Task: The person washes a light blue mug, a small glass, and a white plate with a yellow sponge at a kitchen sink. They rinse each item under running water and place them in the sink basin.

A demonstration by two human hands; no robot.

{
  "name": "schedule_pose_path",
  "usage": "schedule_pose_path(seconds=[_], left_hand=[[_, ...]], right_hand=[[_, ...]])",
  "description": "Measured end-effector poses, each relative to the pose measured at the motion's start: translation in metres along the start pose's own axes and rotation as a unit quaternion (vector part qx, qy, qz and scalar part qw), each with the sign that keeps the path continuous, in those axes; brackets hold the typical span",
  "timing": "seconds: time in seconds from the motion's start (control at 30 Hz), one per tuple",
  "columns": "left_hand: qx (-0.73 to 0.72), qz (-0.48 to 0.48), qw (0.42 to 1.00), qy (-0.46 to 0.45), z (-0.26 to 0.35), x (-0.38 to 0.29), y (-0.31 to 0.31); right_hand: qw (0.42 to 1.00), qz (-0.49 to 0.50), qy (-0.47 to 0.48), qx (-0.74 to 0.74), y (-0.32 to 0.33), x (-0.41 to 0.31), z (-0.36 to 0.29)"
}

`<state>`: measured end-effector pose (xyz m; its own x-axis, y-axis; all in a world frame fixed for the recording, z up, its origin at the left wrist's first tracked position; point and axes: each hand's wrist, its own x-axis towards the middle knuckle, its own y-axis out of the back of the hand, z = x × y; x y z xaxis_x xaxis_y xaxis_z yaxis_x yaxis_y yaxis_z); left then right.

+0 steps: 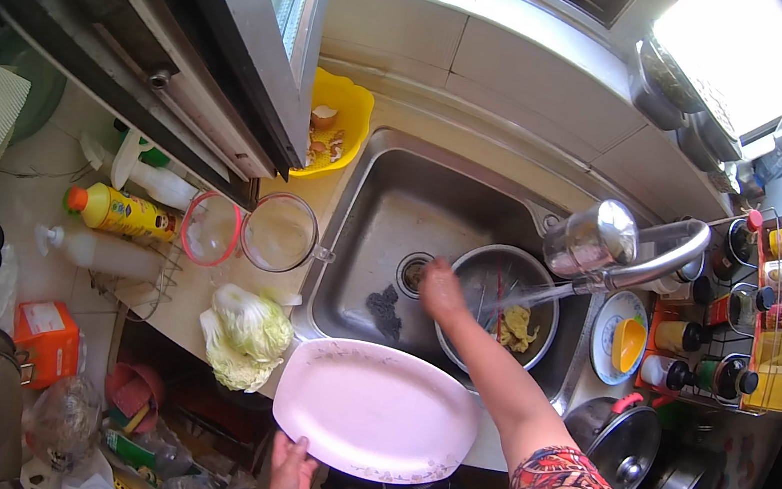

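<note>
My left hand (pixel 294 467) grips the lower left rim of a large oval plate (pixel 378 409) with a floral edge, which lies over the sink's front edge. My right hand (pixel 441 291) reaches into the stainless steel sink (pixel 415 187), close to the drain (pixel 414 272) and the left rim of a metal basin (pixel 551 329); its fingers are partly hidden, so whether it holds anything cannot be told. Water runs from the faucet (pixel 663 247) into the basin, where a yellow-green cloth or leafy piece (pixel 518 329) lies. A dark scouring pad (pixel 385 310) rests on the sink floor.
Napa cabbage (pixel 247 337) lies on the counter left of the plate. Behind it stand a glass measuring jug (pixel 279 234) and a yellow basket (pixel 356 125) with eggshells. A patterned plate (pixel 599 336) holding a yellow bowl (pixel 628 345), a seasoning rack and a lidded pan (pixel 627 439) are at right.
</note>
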<state>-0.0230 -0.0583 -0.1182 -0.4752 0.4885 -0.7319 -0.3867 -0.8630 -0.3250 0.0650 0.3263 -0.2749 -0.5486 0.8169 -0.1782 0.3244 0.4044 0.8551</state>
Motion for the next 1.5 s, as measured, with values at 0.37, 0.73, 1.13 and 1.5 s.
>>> schedule_pose_path(seconds=[0.37, 0.73, 1.13, 1.5], left_hand=[[-0.057, 0.014, 0.991, 0.123, -0.034, 0.006, -0.013], [-0.073, 0.017, 0.992, 0.099, -0.046, 0.013, -0.012], [-0.074, 0.031, 0.997, 0.015, -0.053, 0.012, -0.03], [-0.073, -0.077, 0.994, -0.02, -0.055, -0.017, 0.054]], right_hand=[[0.888, -0.384, 0.004, -0.251, -0.08, 0.033, 0.004], [0.918, -0.236, 0.026, -0.317, -0.069, 0.021, -0.008], [0.919, 0.103, 0.2, -0.324, 0.027, 0.02, -0.017], [0.895, 0.214, 0.351, -0.173, 0.172, -0.128, -0.17]])
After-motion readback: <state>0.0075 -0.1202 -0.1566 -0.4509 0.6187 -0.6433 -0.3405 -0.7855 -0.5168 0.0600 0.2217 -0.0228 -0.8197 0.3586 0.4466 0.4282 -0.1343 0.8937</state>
